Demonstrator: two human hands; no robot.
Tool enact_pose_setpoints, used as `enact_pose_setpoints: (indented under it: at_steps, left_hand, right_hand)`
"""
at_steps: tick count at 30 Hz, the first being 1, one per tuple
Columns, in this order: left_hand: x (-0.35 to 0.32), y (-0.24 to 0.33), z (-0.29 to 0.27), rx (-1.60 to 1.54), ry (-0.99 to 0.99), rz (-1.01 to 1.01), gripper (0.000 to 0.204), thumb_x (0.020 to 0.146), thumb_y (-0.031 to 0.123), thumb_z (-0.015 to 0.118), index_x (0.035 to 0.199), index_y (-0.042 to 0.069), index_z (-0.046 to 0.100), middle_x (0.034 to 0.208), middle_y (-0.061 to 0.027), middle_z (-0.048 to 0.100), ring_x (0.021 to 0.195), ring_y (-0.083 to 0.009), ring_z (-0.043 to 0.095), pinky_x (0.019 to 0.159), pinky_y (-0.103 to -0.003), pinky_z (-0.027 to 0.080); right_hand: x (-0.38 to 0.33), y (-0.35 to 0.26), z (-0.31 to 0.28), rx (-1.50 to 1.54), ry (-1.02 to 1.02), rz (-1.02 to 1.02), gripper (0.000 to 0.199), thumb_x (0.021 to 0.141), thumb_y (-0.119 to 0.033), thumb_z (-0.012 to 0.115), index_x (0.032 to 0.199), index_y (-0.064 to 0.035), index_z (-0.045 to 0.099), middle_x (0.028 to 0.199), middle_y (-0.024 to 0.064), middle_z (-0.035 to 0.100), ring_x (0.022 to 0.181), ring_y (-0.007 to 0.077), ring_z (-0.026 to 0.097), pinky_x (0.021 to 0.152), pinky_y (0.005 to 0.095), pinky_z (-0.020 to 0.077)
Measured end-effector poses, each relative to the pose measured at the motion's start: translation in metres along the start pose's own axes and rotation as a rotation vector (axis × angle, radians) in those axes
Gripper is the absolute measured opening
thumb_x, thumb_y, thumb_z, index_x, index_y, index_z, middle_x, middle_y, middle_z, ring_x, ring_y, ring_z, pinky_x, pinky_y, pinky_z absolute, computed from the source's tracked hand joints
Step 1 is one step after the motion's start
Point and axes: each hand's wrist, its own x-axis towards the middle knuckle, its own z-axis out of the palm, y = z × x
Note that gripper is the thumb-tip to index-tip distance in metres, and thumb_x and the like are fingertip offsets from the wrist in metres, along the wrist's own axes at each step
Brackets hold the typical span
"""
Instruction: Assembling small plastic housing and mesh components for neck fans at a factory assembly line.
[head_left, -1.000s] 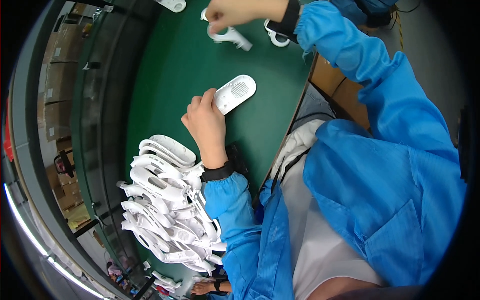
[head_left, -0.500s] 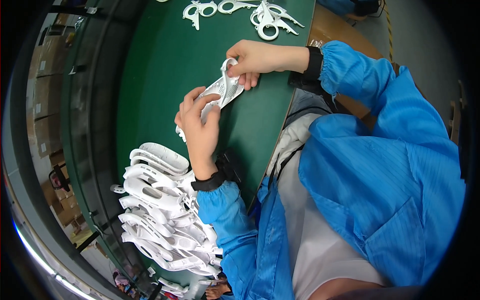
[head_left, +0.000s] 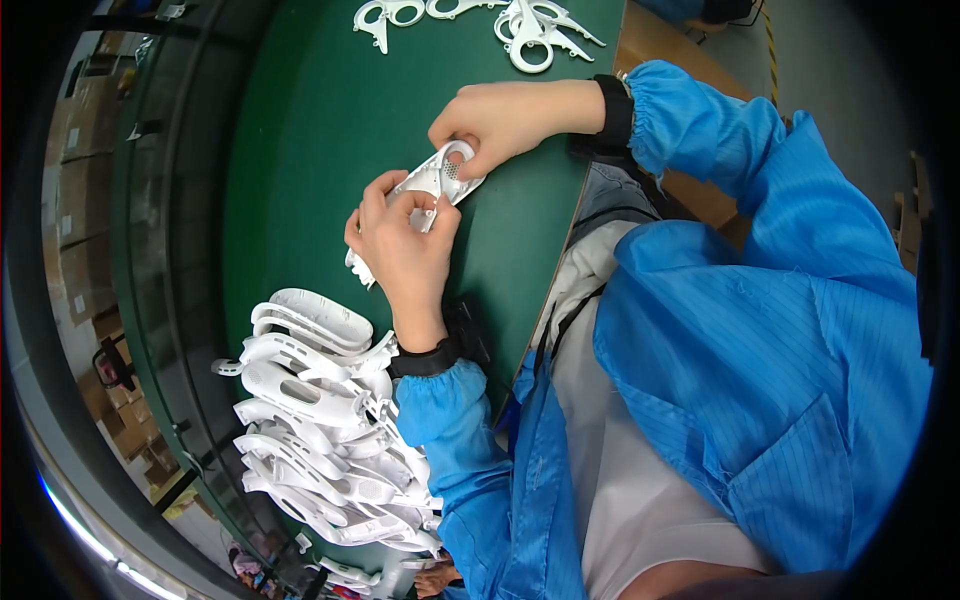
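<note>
White plastic part [head_left: 432, 186], smooth; matt green mat [head_left: 300, 150].

Landmark: held part [head_left: 432, 185], over table [head_left: 300, 150]. Stacked shells [head_left: 320, 420] nearer person, left. Ring-handled parts [head_left: 520, 25] beyond it, far edge.

Factory bench (stacked white plastic parts [head_left: 320, 430])

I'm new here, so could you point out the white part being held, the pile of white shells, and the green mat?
white part [head_left: 432, 183], head view, its middle
pile [head_left: 320, 420], head view, centre
mat [head_left: 300, 150], head view, bare area
</note>
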Motion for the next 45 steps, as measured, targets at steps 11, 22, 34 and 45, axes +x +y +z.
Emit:
enact_pose_setpoints:
  at_steps: [11,22,34,45]
  left_hand:
    - [-0.008,0.015,0.007,0.241,-0.078,0.093,0.012,0.073,0.016,0.067,0.081,0.007,0.062,0.108,-0.0053,0.055,0.102,-0.0243,0.052,0.094,-0.049,0.030]
    - [0.007,0.008,-0.001,0.360,-0.147,-0.056,0.028,0.076,0.025,0.070,0.100,0.011,0.065,0.085,-0.0049,0.065,0.083,-0.0268,0.059,0.076,-0.043,0.041]
    - [-0.011,-0.019,0.022,-0.192,0.608,-0.168,0.016,0.077,0.012,0.061,0.092,0.012,0.065,0.093,-0.0040,0.056,0.093,-0.0237,0.051,0.087,-0.038,0.032]
    - [0.002,-0.025,0.036,-0.299,0.409,-0.188,0.009,0.076,0.012,0.062,0.080,0.013,0.070,0.083,-0.0030,0.059,0.088,-0.0230,0.053,0.081,-0.038,0.034]
  right_hand:
    - [0.015,-0.011,-0.003,-0.481,-0.058,-0.220,0.045,0.064,-0.029,0.073,0.101,-0.0120,0.052,0.061,0.0084,0.059,0.062,0.0329,0.060,0.053,0.0418,0.0428]
    - [0.040,0.008,-0.005,-0.296,-0.256,-0.286,0.035,0.082,-0.037,0.064,0.079,-0.0013,0.065,0.064,0.0142,0.061,0.060,0.0289,0.059,0.056,0.0404,0.0417]
    - [0.129,0.006,-0.016,0.115,0.076,0.168,0.038,0.091,-0.035,0.059,0.105,-0.0003,0.056,0.059,0.0007,0.054,0.041,0.0067,0.050,0.033,0.0206,0.0360]
    - [0.318,0.011,-0.005,-0.378,0.696,-0.194,0.065,0.077,-0.042,0.070,0.120,0.0026,0.053,0.099,0.0201,0.062,0.086,0.0310,0.063,0.075,0.0384,0.0510]
